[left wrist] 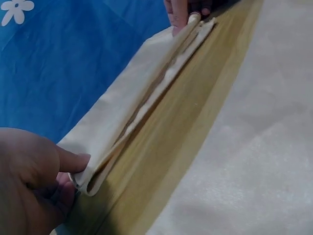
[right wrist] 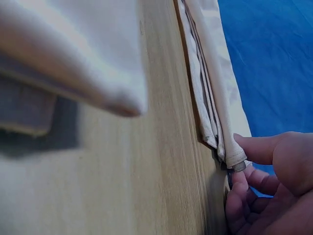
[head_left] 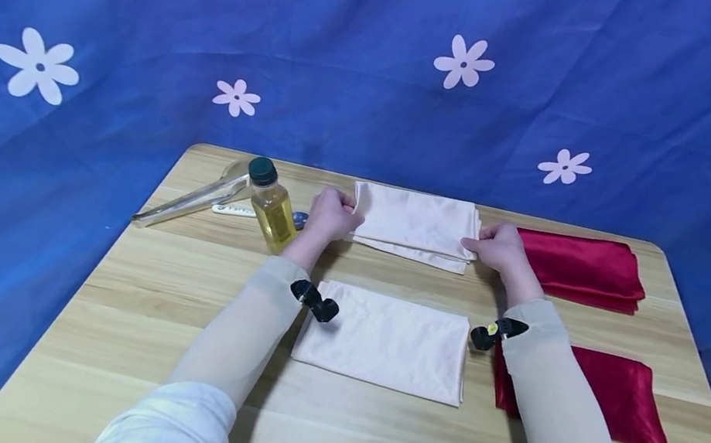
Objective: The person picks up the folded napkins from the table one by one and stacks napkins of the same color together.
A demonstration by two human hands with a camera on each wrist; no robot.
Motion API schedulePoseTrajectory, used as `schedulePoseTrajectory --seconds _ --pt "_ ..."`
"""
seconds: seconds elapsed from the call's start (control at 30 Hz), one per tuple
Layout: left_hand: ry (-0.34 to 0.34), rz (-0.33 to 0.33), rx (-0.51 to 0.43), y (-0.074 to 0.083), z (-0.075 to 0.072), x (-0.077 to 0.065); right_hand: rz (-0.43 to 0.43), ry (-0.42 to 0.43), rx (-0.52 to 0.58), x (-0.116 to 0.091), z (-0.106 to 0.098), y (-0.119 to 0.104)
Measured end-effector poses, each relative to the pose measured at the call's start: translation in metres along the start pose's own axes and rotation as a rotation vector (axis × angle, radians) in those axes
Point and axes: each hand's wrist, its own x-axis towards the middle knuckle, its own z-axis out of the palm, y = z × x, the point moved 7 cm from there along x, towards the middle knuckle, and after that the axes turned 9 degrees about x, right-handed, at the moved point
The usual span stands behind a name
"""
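Observation:
A folded cream cloth [head_left: 414,219] lies at the back middle of the table, its layered front edge showing in both wrist views. My left hand [head_left: 331,216] pinches its left end between thumb and fingers, plainly seen in the left wrist view, where the thumb [left wrist: 76,161] presses on top. At the opposite end my right hand [head_left: 499,247] pinches the right front corner, its thumb [right wrist: 257,148] above and fingers beneath. Nearer the front, a second folded cream cloth [head_left: 387,344] lies flat between my forearms.
Two folded dark red cloths, one at the back [head_left: 580,268] and one in front [head_left: 615,398], lie on the right, the front one partly under my right forearm. A bottle of yellow liquid [head_left: 273,214], metal tongs [head_left: 197,199] and a white-handled utensil [head_left: 233,210] are at the back left.

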Motion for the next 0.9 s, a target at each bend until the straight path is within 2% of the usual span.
schedulePoseTrajectory --seconds 0.27,0.4,0.5,0.57,0.63,0.7,0.9 --pt "-0.039 0.044 -0.104 0.000 0.000 -0.002 -0.049 -0.062 0.074 -0.003 0.001 -0.007" --pt "-0.047 0.064 -0.155 0.005 0.001 -0.004 -0.033 -0.139 0.258 -0.005 0.000 -0.006" --pt "-0.058 0.058 -0.193 0.006 0.002 -0.006 0.034 -0.207 0.422 -0.005 0.002 -0.001" --pt "-0.072 0.040 -0.222 0.005 0.004 -0.007 0.078 -0.214 0.456 -0.006 0.002 0.004" --pt "-0.076 0.017 -0.237 0.002 0.006 -0.007 0.110 -0.185 0.430 -0.007 0.001 0.008" --pt "-0.072 -0.001 -0.248 -0.001 0.006 -0.006 0.114 -0.145 0.345 -0.008 0.000 0.010" --pt "-0.052 -0.018 -0.246 -0.007 0.006 -0.003 0.053 -0.052 -0.038 -0.005 0.006 0.004"
